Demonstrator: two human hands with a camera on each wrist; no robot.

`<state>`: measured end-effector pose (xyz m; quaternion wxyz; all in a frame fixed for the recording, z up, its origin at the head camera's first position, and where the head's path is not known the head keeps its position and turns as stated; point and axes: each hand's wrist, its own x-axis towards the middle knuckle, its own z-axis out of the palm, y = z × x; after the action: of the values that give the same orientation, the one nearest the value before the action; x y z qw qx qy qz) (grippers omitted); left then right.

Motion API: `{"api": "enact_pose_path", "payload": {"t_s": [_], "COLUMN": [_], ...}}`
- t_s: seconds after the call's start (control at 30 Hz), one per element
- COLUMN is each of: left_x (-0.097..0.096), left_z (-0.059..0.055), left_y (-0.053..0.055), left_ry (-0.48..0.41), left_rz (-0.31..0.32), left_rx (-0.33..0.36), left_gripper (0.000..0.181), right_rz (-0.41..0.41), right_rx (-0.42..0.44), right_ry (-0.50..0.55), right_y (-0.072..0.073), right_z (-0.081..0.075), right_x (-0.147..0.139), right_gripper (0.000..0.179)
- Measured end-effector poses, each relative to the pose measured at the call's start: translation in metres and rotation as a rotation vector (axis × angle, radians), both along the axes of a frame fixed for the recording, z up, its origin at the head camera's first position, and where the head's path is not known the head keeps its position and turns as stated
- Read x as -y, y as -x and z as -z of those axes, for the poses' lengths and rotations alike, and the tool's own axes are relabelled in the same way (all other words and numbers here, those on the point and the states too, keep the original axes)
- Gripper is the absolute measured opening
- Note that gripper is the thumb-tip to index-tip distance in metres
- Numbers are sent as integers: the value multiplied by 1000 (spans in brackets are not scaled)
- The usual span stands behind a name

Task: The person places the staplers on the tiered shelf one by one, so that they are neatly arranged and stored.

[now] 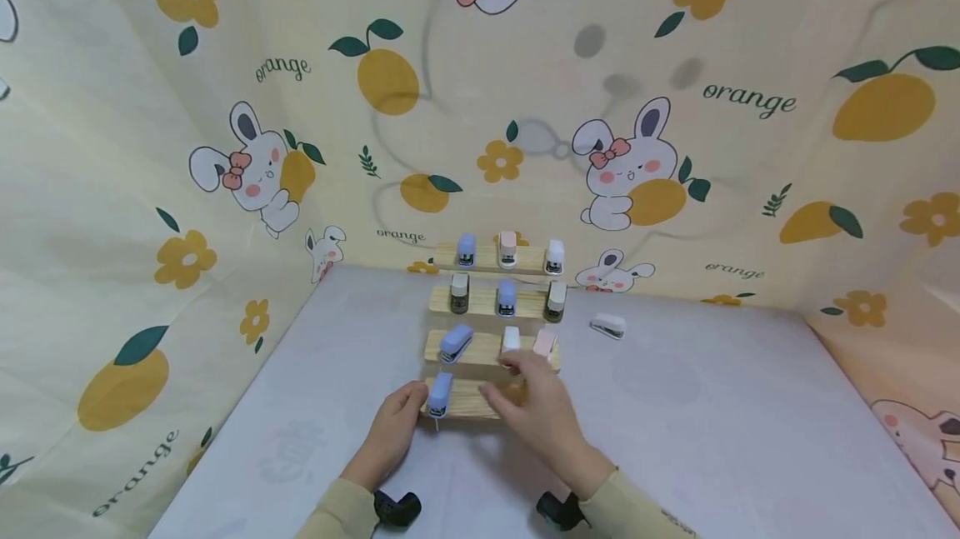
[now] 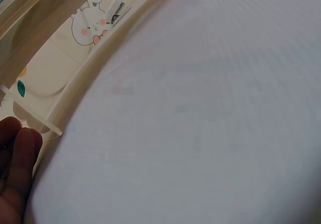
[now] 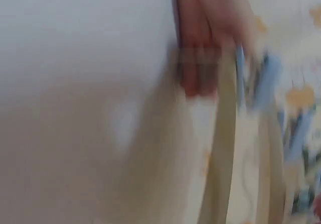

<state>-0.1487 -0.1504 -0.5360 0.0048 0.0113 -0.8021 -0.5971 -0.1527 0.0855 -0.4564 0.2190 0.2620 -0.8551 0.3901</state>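
Observation:
A tiered wooden rack [image 1: 471, 400] carries small staplers on its steps. My left hand [image 1: 390, 431] grips the left end of the lowest step, beside a blue stapler [image 1: 440, 394]. In the left wrist view its fingertips [image 2: 27, 141] meet the rack's edge. My right hand [image 1: 546, 410] hovers over the right part of the lower steps, thumb and index finger apart, with nothing visible between them. Just beyond its fingers are a white stapler [image 1: 512, 339] and a pink stapler [image 1: 545, 343]. Another blue stapler [image 1: 456, 343] lies slanted at left. The right wrist view is blurred.
Several more staplers stand on the two upper steps, among them a pink one [image 1: 507, 248] and a dark-based white one [image 1: 555, 302]. A loose white stapler [image 1: 608, 326] lies on the white tabletop [image 1: 697, 422], right of the rack. Patterned cloth [image 1: 480, 122] hangs behind.

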Motion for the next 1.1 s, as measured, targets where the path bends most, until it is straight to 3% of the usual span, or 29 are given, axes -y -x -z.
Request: {"api": "enact_pose_path", "payload": {"t_s": [0.07, 0.13, 0.4, 0.5, 0.6, 0.7, 0.8, 0.97, 1.1], "left_x": [-1, -1, 1, 1, 0, -1, -1, 0, 0], "left_z": [0, 1, 2, 2, 0, -1, -1, -2, -2], "left_y": [0, 1, 1, 1, 2, 2, 1, 0, 0], "left_ry": [0, -1, 2, 15, 27, 27, 20, 23, 16], "left_rz": [6, 3, 18, 13, 10, 15, 26, 29, 25], "left_rx": [-4, 2, 4, 5, 5, 11, 11, 27, 29], "left_gripper": [44, 44, 49, 49, 46, 46, 48, 50, 49], "right_rz": [59, 84, -70, -61, 8, 110, 153, 75, 58], "right_rx": [-116, -165, -121, -138, -104, 42, 248, 551, 695], "right_ry": [63, 124, 175, 195, 233, 218, 98, -114, -260], "right_y": [6, 9, 7, 8, 15, 28, 40, 47, 46], "right_z": [-5, -8, 1, -2, -13, -20, -14, 7, 21], "right_x": [-15, -26, -41, -50, -70, -100, -128, -155, -157], "right_gripper": [36, 30, 20, 20, 19, 19, 26, 43, 55]}}
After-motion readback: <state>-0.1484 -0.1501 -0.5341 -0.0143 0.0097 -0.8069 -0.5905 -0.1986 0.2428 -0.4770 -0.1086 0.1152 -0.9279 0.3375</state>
